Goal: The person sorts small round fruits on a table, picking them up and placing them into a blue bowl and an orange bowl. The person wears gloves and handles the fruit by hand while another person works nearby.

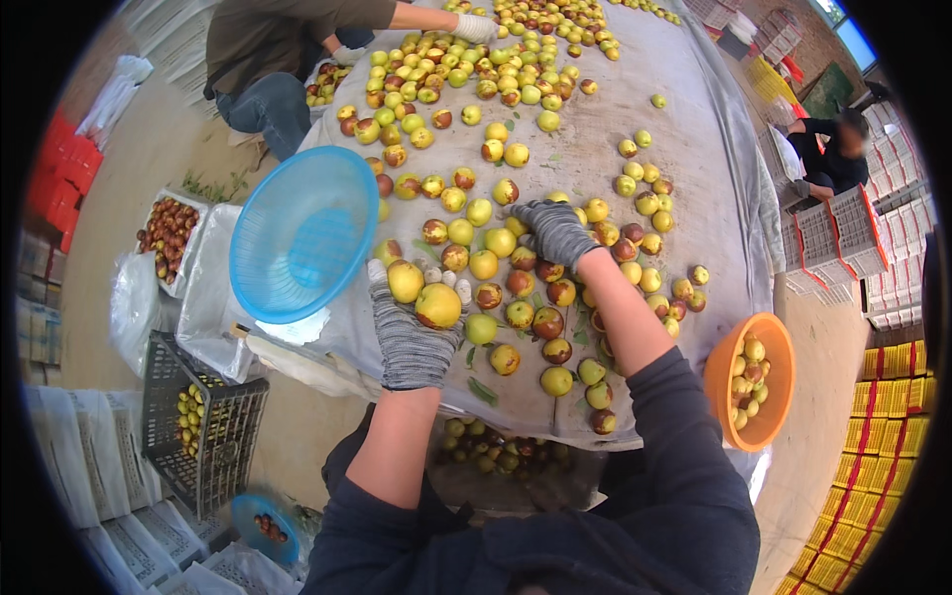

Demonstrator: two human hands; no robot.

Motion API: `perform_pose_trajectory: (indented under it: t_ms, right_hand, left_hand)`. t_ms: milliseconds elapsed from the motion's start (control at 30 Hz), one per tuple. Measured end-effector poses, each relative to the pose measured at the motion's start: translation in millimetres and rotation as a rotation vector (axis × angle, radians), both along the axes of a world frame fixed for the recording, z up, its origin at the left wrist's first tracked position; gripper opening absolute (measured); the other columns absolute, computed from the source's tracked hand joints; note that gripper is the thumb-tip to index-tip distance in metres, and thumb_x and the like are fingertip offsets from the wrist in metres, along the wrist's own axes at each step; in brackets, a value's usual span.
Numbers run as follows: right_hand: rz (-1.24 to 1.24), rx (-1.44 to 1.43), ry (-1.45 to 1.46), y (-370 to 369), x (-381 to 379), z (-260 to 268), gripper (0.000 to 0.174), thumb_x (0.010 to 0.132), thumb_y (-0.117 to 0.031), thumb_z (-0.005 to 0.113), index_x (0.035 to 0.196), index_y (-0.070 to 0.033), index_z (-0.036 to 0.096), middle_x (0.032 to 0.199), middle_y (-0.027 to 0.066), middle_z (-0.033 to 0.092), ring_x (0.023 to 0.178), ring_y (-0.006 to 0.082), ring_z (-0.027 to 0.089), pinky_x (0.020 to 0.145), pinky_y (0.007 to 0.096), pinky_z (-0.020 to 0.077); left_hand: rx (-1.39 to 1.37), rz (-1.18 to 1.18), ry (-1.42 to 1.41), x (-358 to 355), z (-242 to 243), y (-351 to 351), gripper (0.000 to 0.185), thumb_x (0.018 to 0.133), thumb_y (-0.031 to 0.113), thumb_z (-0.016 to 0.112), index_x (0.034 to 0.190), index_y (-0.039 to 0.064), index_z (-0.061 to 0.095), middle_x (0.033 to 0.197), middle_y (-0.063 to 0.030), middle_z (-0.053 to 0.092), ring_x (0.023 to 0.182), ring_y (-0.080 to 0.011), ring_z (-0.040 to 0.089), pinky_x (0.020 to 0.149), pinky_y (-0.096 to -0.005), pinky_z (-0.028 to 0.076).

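My left hand (416, 327), in a grey knit glove with pale fingertips, is turned palm up. Two yellow jujubes lie in it, one by the thumb (405, 280) and a larger one (438, 306) on the fingers. Farther forward, my gloved right hand (554, 232) is palm down over the scattered fruit. Its fingertips meet a yellow-green jujube (515, 225); whether they grip it is hidden. Many green, yellow and brown-blotched jujubes (520, 282) spread over the grey cloth (580, 160) of the table around both hands.
A blue plastic basket (305, 234) tilts at the table's left edge. An orange basket (781, 387) with jujubes sits at the right edge. Below left stands a black crate (223, 431). Across the table, a co-worker's gloved hand (476, 28) touches the fruit heap. Another person (829, 152) crouches among crates.
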State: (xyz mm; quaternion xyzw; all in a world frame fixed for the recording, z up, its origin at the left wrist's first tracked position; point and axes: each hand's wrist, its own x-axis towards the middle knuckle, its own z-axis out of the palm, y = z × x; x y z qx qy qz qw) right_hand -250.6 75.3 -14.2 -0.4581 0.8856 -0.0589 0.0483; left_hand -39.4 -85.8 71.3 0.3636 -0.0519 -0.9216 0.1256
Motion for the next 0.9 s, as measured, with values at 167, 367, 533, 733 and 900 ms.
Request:
perform_pose_trajectory:
  t_ms: [167, 367, 533, 733, 900]
  right_hand:
    - [-0.016, 0.119, 0.053, -14.7, 35.2, 18.2, 0.055, 0.074, -0.022, 0.074, 0.124, -0.01, 0.055, 0.109, 0.0159, 0.059, 0.098, 0.0335, 0.061, 0.083, 0.0436, 0.0489]
    - [-0.268, -0.321, -0.166, 26.3, 46.7, 4.0, 0.023, 0.078, -0.013, 0.067, 0.1, -0.005, 0.063, 0.103, 0.0179, 0.061, 0.092, 0.0349, 0.062, 0.082, 0.0415, 0.0501]
    - [-0.774, -0.44, -0.186, 106.4, -3.3, 16.6, 0.028, 0.076, -0.009, 0.065, 0.104, -0.007, 0.067, 0.093, 0.0153, 0.069, 0.087, 0.0305, 0.067, 0.077, 0.0384, 0.0527]
    - [-0.338, 0.252, 0.095, 115.5, -15.4, 21.7, 0.045, 0.071, -0.02, 0.075, 0.113, -0.011, 0.065, 0.096, 0.0138, 0.07, 0.091, 0.0318, 0.066, 0.081, 0.0418, 0.0515]
    - [-0.23, 0.439, -0.011, 95.6, -18.5, 38.0, 0.051, 0.072, -0.033, 0.077, 0.115, -0.01, 0.063, 0.094, 0.0147, 0.07, 0.091, 0.0349, 0.065, 0.078, 0.044, 0.0507]
  left_hand:
    - [0.003, -0.032, 0.064, 7.4, -1.5, -0.4, 0.052, 0.09, 0.061, 0.05, 0.087, 0.01, 0.058, 0.077, -0.0023, 0.056, 0.077, -0.0214, 0.055, 0.073, -0.0398, 0.051]
    - [0.042, -0.047, 0.048, 12.5, 0.9, 0.6, 0.052, 0.089, 0.062, 0.051, 0.089, 0.01, 0.059, 0.079, -0.0032, 0.057, 0.08, -0.0217, 0.055, 0.077, -0.0414, 0.051]
    - [0.042, -0.051, 0.013, 18.1, 2.5, 4.1, 0.053, 0.086, 0.063, 0.054, 0.094, 0.011, 0.059, 0.084, -0.003, 0.058, 0.085, -0.0218, 0.055, 0.079, -0.0418, 0.05]
    - [0.044, -0.085, -0.01, 19.1, -5.9, 8.9, 0.054, 0.083, 0.064, 0.058, 0.098, 0.013, 0.059, 0.092, -0.001, 0.057, 0.091, -0.0212, 0.055, 0.083, -0.0425, 0.051]
    - [0.039, -0.073, -0.039, 20.3, -3.2, 10.0, 0.053, 0.083, 0.063, 0.059, 0.097, 0.013, 0.059, 0.092, -0.0004, 0.057, 0.093, -0.0211, 0.054, 0.084, -0.0424, 0.051]
